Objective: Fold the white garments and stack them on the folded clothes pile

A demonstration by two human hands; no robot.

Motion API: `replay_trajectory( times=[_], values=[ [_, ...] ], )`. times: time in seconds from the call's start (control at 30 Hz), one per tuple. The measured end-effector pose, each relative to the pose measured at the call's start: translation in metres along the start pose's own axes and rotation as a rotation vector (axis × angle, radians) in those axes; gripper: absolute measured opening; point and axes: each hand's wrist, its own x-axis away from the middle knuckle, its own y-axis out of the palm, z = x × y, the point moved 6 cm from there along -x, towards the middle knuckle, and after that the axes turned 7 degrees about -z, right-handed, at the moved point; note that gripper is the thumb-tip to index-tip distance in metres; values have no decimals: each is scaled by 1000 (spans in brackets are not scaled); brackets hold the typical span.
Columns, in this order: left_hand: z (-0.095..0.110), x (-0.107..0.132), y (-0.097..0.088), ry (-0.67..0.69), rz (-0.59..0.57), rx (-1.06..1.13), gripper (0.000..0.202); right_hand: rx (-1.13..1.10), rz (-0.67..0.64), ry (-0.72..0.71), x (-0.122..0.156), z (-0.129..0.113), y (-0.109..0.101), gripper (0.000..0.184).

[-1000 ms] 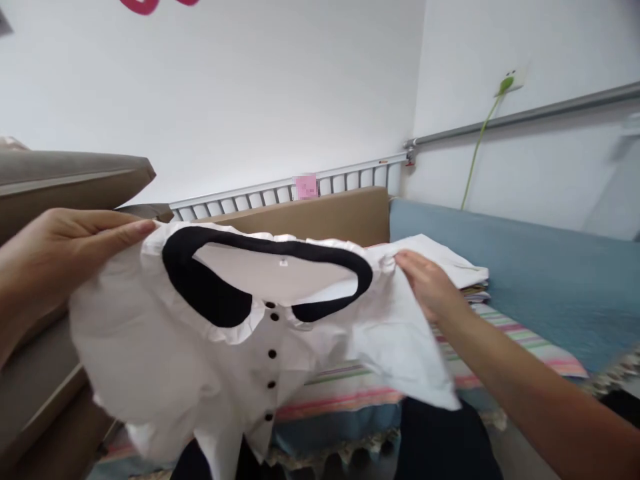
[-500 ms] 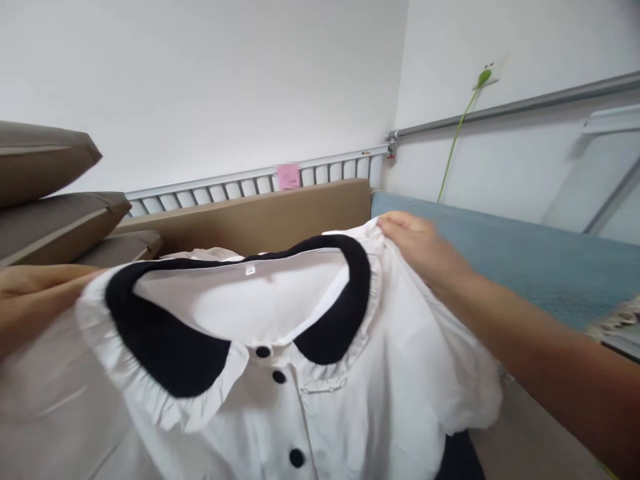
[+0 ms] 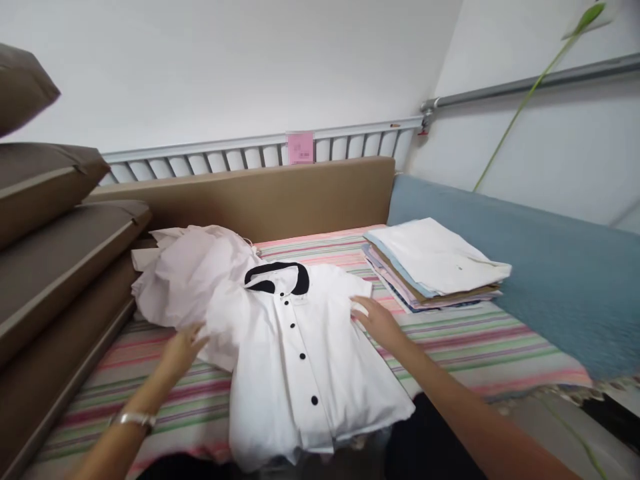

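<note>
Across a striped cloth [image 3: 440,340], as the head camera shows it, a white blouse [image 3: 327,360] lies spread out front side up, its black collar [image 3: 303,280] toward the back and its hem toward the person. Black buttons [image 3: 302,356] run in a line down the front.

At the blouse's left side in the view, the left hand [image 3: 183,347] is beside the sleeve, its grip loose, with thumb and fingers parted and closed on nothing; a silvery band [image 3: 135,419] circles that wrist. On the other side, the right hand [image 3: 376,320] reaches to the edge of the other sleeve, thumb and fingers slightly apart; I cannot tell whether its grip has hold of the fabric.

Behind the left hand, pale crumpled clothing [image 3: 195,267] sits heaped against the blouse. Off to the right, a pile of folded clothes [image 3: 435,257] has a white piece on top, well apart from the collar. Brown cushions [image 3: 55,247] are stacked at the left, and a blue cover [image 3: 525,247] drapes the right side.
</note>
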Motion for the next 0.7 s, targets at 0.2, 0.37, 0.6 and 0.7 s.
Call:
replay_trajectory(
  times=[0.2,0.37,0.6,0.7],
  values=[
    [-77,149,106,-379,-178,610,50,-193,0,508,131,85,13,38],
    [-51,182,151,-418,-164,652,57,-160,-55,528,144,58,26,28],
    [-14,188,141,-339,-212,812,50,-172,-148,470,136,30,17,23],
    [-9,197,118,-308,-173,871,44,-493,-158,478,142,30,4,34]
  ],
)
